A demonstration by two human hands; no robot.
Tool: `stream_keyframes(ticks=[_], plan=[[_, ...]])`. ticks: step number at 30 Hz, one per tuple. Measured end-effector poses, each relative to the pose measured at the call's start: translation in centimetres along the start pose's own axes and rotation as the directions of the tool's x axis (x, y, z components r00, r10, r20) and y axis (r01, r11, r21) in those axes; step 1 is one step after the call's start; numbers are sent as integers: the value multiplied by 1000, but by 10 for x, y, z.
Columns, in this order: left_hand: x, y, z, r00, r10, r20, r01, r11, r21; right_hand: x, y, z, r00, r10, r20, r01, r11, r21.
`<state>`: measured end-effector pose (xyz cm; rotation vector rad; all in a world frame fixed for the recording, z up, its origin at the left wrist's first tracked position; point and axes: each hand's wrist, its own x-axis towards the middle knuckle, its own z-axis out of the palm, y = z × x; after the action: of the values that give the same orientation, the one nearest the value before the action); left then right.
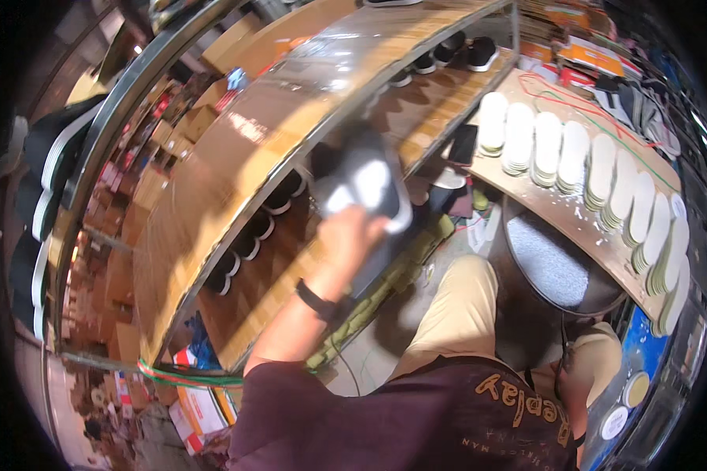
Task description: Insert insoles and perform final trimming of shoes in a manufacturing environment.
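Note:
My left hand (352, 239), with a black band at its wrist, is raised in front of the shelf rack. Its fingers are closed on a dark shoe (369, 184) with a white sole, smeared by motion; whether a second shoe is with it I cannot tell. Several black shoes with white soles (250, 239) stand in a row on the lower shelf (279, 290), left of this hand. Low beside my right knee is my right hand (578, 370), close to a dark round drum (518, 306). Shadow hides its fingers.
On a board (518, 184) at the right lie several stacks of white insoles (573, 153). The drum's top holds a grey speckled surface (548, 263). More black shoes (483, 55) sit on the far shelf. Cartons (196, 122) are piled behind the rack.

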<state>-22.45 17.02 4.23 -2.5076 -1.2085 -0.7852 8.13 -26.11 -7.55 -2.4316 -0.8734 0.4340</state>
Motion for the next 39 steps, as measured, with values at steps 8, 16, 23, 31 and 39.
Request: stream_keyframes(ticks=[8,16,23,31,39], plan=[[-14,-216,-33,887,-461,5,451,870,196,19,-11,13,991,-132,31,135,984,-113],[2,-206,-21,920,-390,-34,392,916,85,16,9,10,990,-144,-4,141,971,-193],[47,-49,71,904,-330,273,364,927,-84,8,-15,-14,986,-143,-84,119,965,-234],[-40,240,188,778,513,361,-233,771,-593,-30,14,-34,974,45,-221,-70,992,-108],[-105,305,203,717,667,201,-544,716,-437,-97,80,-63,807,382,-450,-430,903,-4]])
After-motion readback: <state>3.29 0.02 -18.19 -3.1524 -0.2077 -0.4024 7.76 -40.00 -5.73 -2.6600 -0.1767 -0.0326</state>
